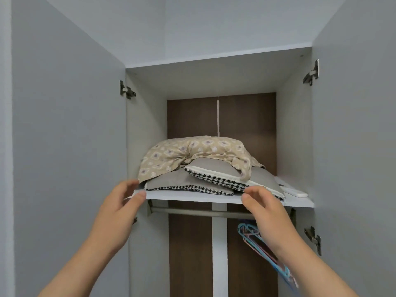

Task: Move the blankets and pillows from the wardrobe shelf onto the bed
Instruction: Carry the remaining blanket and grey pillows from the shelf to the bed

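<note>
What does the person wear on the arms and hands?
Nothing that shows. The left hand and the right hand are bare: no gloves, rings or watch. Both forearms are bare down to the picture's lower edge, so no sleeve is in view. The thumbnails look short and unpainted.

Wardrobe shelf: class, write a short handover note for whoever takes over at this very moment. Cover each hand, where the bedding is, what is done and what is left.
Left hand: open, at the front edge of the shelf by a corner of the blanket, gripping nothing.
Right hand: open, at the front edge by the upper pillow, gripping nothing.
Bedding: the beige patterned blanket lies over two grey pillows, all on the shelf.
Done: the wardrobe doors are open; nothing is off the shelf yet.
Left: lift the pile and carry it to the bed, which is out of view.
</note>
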